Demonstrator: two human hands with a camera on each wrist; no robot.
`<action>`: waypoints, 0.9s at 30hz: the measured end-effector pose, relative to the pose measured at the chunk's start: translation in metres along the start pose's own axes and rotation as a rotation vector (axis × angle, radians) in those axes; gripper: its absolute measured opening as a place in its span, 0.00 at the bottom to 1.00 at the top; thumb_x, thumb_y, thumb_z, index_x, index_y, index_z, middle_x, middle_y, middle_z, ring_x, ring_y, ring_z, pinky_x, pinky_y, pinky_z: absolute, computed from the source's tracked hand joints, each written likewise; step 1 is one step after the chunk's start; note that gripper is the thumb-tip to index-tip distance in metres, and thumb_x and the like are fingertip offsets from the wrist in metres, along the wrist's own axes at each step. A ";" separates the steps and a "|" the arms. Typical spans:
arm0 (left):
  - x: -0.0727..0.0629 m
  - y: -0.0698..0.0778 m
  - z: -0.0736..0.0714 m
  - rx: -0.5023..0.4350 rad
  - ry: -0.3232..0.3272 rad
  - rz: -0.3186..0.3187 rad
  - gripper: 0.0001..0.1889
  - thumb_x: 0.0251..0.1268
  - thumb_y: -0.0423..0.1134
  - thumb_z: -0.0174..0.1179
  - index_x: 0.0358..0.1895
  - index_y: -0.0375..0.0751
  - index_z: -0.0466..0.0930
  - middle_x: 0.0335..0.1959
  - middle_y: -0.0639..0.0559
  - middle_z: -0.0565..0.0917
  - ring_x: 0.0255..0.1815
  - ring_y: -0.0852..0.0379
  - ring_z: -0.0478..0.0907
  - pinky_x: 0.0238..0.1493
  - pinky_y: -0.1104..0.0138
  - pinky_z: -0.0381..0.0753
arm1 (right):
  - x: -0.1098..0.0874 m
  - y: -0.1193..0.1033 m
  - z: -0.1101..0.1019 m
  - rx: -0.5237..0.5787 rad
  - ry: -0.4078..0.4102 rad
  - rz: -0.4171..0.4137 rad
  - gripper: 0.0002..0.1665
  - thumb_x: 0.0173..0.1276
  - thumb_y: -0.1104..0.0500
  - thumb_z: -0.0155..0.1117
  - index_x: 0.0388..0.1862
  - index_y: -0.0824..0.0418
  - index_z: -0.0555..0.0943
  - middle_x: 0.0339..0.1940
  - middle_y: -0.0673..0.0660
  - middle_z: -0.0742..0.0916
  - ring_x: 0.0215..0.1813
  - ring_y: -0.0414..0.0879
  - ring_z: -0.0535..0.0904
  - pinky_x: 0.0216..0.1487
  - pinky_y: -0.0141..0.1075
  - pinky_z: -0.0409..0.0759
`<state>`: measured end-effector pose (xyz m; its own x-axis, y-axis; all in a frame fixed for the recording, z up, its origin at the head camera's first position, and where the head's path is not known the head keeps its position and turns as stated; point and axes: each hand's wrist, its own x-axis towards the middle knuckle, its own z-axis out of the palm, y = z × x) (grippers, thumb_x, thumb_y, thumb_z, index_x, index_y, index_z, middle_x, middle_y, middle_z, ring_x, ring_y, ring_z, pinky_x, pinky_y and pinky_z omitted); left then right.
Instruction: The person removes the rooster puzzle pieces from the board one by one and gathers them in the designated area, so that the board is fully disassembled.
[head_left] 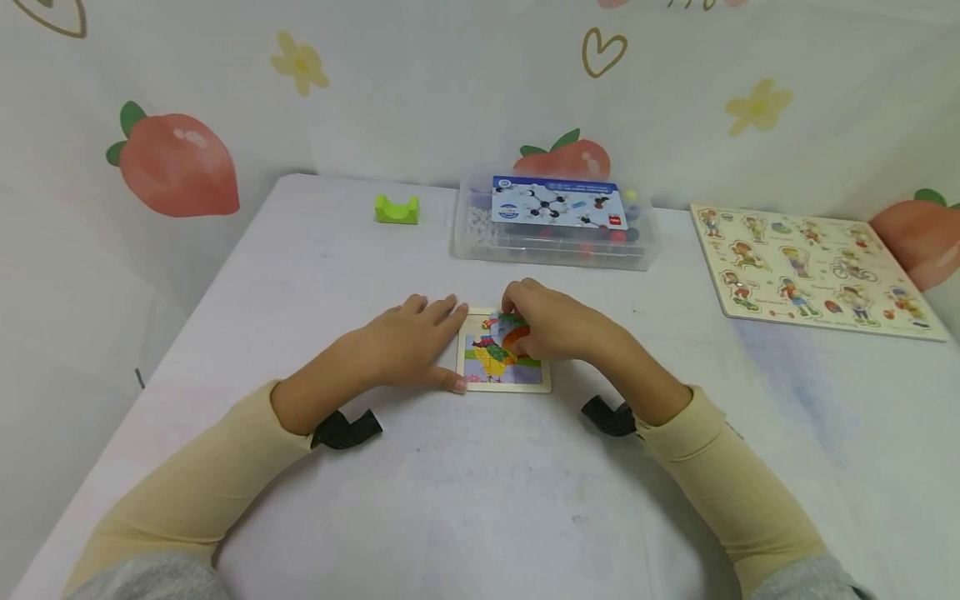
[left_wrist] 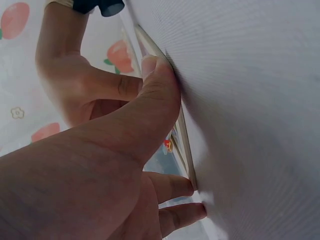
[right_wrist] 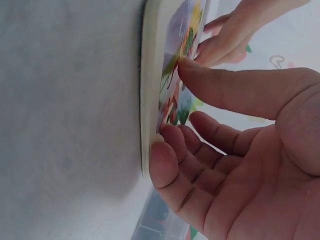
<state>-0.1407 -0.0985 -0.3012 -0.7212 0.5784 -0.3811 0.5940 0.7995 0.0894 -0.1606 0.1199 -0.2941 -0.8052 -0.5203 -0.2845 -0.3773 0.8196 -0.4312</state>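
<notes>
A small square wooden jigsaw puzzle (head_left: 504,387) with a colourful rooster picture lies on the table. My left hand (head_left: 408,343) spreads along its left side, thumb at the near corner and fingertips by the far corner. In the left wrist view, that thumb (left_wrist: 160,90) presses on the frame's edge. My right hand (head_left: 558,321) reaches over the far right part and pinches a puzzle piece (head_left: 513,327) between thumb and curled fingers, partly hidden by the hand. Bare wood shows in the frame's far left corner. In the right wrist view, the fingertips (right_wrist: 164,159) are right at the frame's rim.
Behind the puzzle stands a clear plastic case (head_left: 555,250) with a molecule-model card and small parts. A bright green notched block (head_left: 397,210) is to its left. On the right lies a wooden board (head_left: 817,271) with figure pieces. A printed cloth (head_left: 420,92) hangs behind the table.
</notes>
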 end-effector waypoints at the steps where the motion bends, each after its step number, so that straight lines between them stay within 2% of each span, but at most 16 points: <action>1: 0.000 0.000 0.000 0.000 0.000 0.001 0.57 0.61 0.71 0.59 0.81 0.37 0.46 0.80 0.38 0.50 0.75 0.32 0.54 0.70 0.45 0.62 | 0.000 0.000 0.000 0.003 0.001 -0.001 0.26 0.63 0.63 0.74 0.57 0.65 0.74 0.52 0.59 0.78 0.51 0.52 0.75 0.59 0.44 0.77; 6: 0.001 0.000 0.001 0.004 0.004 0.005 0.56 0.61 0.71 0.59 0.81 0.36 0.47 0.80 0.38 0.51 0.74 0.32 0.55 0.69 0.46 0.63 | 0.001 0.002 -0.001 0.021 0.022 -0.020 0.26 0.61 0.63 0.76 0.54 0.64 0.74 0.50 0.58 0.79 0.50 0.52 0.75 0.57 0.43 0.77; 12: 0.001 0.000 0.002 0.011 0.011 0.009 0.56 0.61 0.71 0.59 0.81 0.36 0.47 0.80 0.38 0.51 0.74 0.32 0.55 0.69 0.46 0.63 | 0.000 0.003 -0.001 0.074 0.047 -0.054 0.21 0.62 0.65 0.75 0.49 0.61 0.75 0.43 0.56 0.82 0.44 0.51 0.77 0.51 0.42 0.80; 20: 0.001 0.000 0.002 0.017 0.016 0.005 0.56 0.61 0.71 0.59 0.81 0.37 0.48 0.80 0.38 0.52 0.74 0.33 0.56 0.69 0.46 0.64 | 0.000 0.005 -0.002 0.096 0.047 -0.053 0.23 0.67 0.65 0.69 0.57 0.60 0.72 0.45 0.57 0.85 0.45 0.52 0.80 0.52 0.44 0.80; 27: 0.002 -0.001 0.004 0.017 0.021 0.004 0.57 0.60 0.71 0.59 0.81 0.37 0.48 0.80 0.38 0.52 0.74 0.33 0.56 0.69 0.46 0.64 | 0.000 0.005 -0.004 0.095 0.059 -0.059 0.12 0.68 0.66 0.66 0.49 0.59 0.79 0.40 0.56 0.84 0.43 0.52 0.78 0.50 0.43 0.80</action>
<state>-0.1413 -0.0990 -0.3053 -0.7259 0.5853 -0.3612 0.6028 0.7943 0.0756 -0.1641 0.1248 -0.2922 -0.8092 -0.5500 -0.2064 -0.3825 0.7599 -0.5256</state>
